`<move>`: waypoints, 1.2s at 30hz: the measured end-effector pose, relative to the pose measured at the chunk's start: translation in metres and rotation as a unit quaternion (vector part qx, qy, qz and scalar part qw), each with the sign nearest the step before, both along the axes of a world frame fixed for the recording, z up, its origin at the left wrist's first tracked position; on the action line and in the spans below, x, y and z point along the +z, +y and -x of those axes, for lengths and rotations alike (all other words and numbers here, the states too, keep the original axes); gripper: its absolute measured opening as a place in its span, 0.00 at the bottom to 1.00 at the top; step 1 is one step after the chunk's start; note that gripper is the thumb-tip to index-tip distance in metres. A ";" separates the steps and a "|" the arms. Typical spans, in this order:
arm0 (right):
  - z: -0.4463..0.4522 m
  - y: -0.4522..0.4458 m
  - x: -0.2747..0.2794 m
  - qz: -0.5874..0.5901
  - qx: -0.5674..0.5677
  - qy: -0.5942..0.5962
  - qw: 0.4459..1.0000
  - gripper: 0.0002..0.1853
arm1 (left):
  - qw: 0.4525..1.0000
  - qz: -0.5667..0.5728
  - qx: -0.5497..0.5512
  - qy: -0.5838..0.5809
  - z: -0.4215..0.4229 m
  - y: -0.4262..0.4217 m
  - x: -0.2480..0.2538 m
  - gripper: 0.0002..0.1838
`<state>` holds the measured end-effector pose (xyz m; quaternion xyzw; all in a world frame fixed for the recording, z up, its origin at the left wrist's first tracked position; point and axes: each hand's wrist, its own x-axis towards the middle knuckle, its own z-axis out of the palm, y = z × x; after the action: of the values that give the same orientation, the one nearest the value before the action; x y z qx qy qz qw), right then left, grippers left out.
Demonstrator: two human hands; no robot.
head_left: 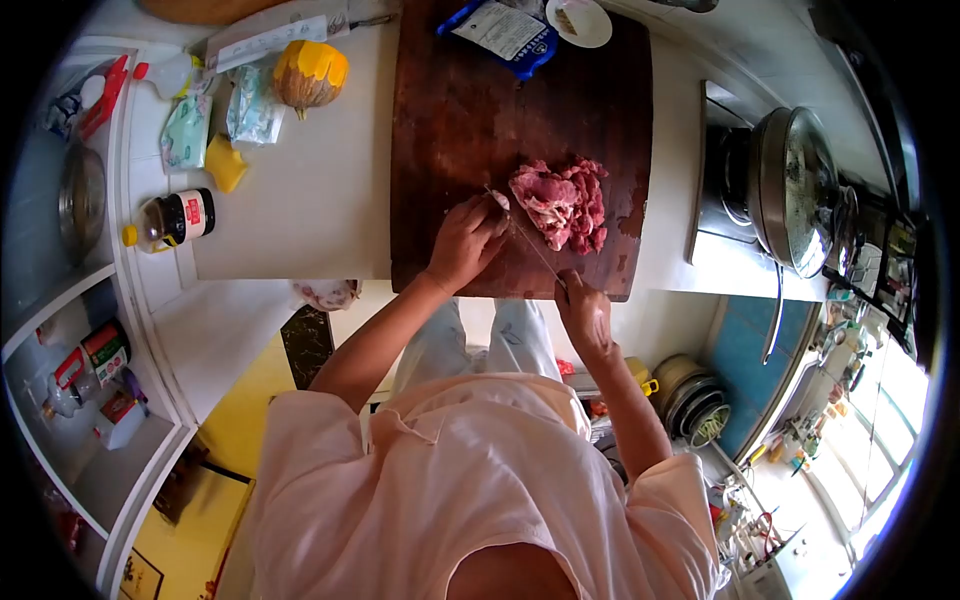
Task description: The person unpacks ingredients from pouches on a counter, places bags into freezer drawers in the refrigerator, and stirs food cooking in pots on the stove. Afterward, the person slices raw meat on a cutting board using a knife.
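Observation:
My right hand (584, 312) is wrapped round the handle of a knife (538, 251) near the front edge of the dark wooden cutting board (450, 110). The thin blade slants up and left from that hand toward my left hand (468, 240). My left fingers are bent and closed, with a small pale piece of meat (501, 201) at their tips, beside the blade. A pile of raw red meat (562, 202) with whitish fat lies on the board just right of the blade.
A blue packet (505, 38) and a small white dish (580, 22) sit at the board's far end. Left on the counter are a cut pumpkin (310, 78), a yellow sponge (226, 163) and a sauce bottle (172, 220). A lidded pan (800, 190) stands right on the stove.

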<state>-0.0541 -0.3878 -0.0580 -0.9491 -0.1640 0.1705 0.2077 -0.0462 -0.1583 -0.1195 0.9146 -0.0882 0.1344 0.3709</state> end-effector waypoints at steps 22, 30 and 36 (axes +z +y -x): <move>-0.002 0.000 0.016 0.069 -0.014 0.079 0.994 0.07 | 0.999 0.039 -0.013 -0.009 0.002 0.007 -0.021 0.15; -0.037 0.057 -0.061 0.033 0.072 -0.014 0.997 0.10 | 0.995 0.094 -0.024 0.008 -0.006 0.009 -0.023 0.12; -0.035 0.041 -0.054 0.094 0.060 0.069 0.991 0.11 | 0.995 0.097 -0.035 -0.001 -0.004 0.011 -0.018 0.12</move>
<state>-0.0196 -0.3469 -0.1120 -0.9390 -0.1893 0.2621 0.1174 -0.0426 -0.1474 -0.1375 0.8706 -0.1073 0.1302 0.4621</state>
